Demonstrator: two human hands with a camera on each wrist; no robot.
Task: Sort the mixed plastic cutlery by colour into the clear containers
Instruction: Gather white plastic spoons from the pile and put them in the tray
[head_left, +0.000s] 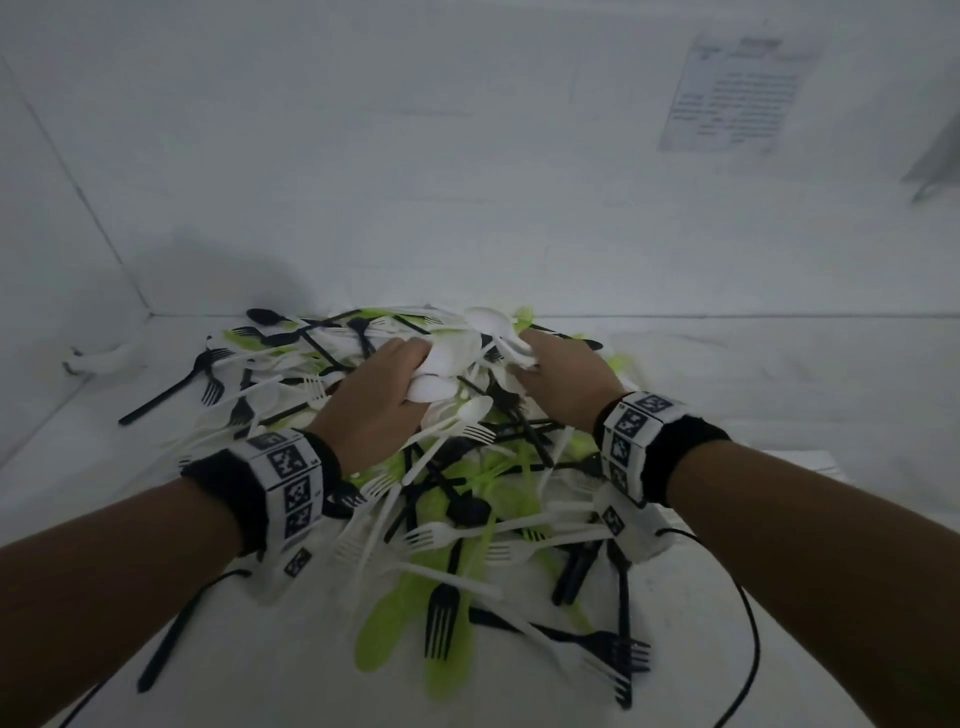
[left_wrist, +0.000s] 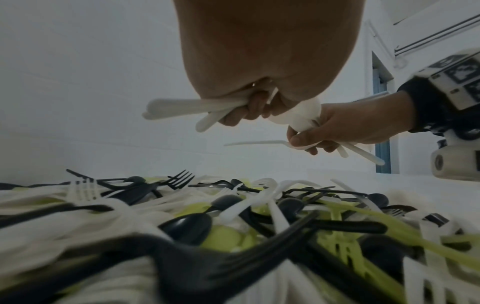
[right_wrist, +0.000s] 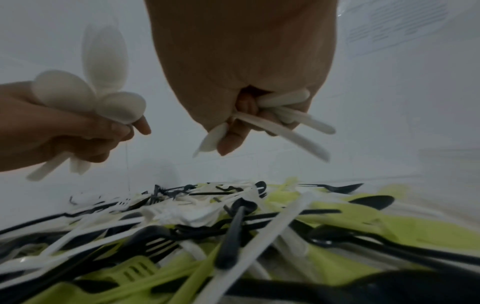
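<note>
Two hands, white spoons in grip

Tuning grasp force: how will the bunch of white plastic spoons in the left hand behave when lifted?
Likely light: the left hand holds several white plastic spoons at once. Probably slippery: smooth handles splay unevenly. Thin stems may flex.

Left hand and right hand — side by side, fingers curled tight.
</note>
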